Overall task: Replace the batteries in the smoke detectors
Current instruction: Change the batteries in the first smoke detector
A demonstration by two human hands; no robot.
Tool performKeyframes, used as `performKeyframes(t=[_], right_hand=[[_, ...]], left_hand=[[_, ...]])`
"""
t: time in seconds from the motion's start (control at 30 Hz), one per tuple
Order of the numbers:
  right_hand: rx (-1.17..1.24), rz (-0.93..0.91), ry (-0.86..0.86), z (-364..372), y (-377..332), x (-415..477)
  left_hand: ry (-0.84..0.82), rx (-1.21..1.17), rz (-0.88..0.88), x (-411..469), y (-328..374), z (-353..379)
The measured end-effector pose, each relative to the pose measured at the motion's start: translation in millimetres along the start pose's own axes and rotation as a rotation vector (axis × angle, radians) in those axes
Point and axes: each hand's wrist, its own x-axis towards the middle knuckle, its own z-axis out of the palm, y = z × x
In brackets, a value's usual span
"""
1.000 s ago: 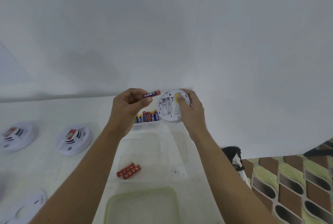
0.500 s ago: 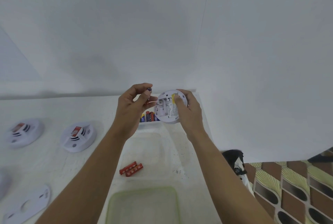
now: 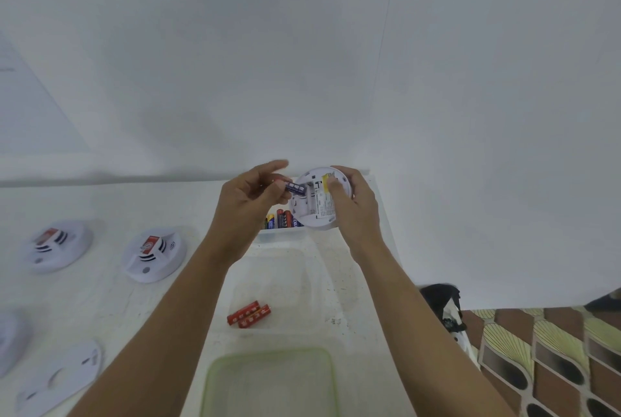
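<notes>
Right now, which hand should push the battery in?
Left. The left hand pinches the battery at the open back of the smoke detector, which the right hand is busy gripping.

I stand at a white, speckled surface (image 3: 100, 302) set against the bare white walls (image 3: 302, 64) of a plain indoor room; they fill the view from 9 round to 3 o'clock, with a thin seam running up at 1 o'clock. At 4 o'clock the floor (image 3: 554, 349) has brown and yellow patterned tiles, which looks home-like. The surface is laid out as a small work spot: smoke detectors (image 3: 153, 255) at 8 o'clock, a box of batteries (image 3: 282, 220) near the middle, and a clear plastic tub (image 3: 268, 383) at 6 o'clock.
</notes>
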Motion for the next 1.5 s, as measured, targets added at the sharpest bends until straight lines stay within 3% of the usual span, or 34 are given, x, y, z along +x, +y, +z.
performKeyframes(t=[0.13, 0.43, 0.73, 0.97, 1.13, 1.2, 1.27, 1.33, 1.4, 1.5], right_hand=[[0.026, 0.008, 0.004, 0, 0, 1], [0.068, -0.025, 0.004, -2, 0, -1], [0.033, -0.062, -0.037, -6, -1, 1], [0.040, -0.030, 0.057, 2, 0, 5], [0.133, 0.058, 0.093, -2, 5, 6], [0.103, 0.070, 0.083, -5, 9, 7], [0.060, 0.076, 0.069, -8, 12, 7], [0.036, 0.082, 0.063, -10, 13, 8], [0.039, 0.084, 0.064, -12, 12, 8], [0.049, 0.092, 0.070, -16, 12, 7]], left_hand=[[0.071, 0.051, 0.022, 1, 2, 2], [0.160, 0.445, 0.215, 6, -5, 13], [0.063, 0.514, 0.257, 13, -10, 20], [0.047, 0.542, 0.236, 8, -27, 30], [-0.065, 0.797, 0.312, -7, -38, 34], [-0.178, 0.796, 0.248, -4, -36, 24], [-0.225, 0.542, 0.051, 4, -28, 13], [-0.119, 0.442, 0.008, 14, -26, 1], [-0.016, 0.562, 0.023, 28, -29, -10], [-0.226, 0.830, -0.123, 48, -33, -23]])
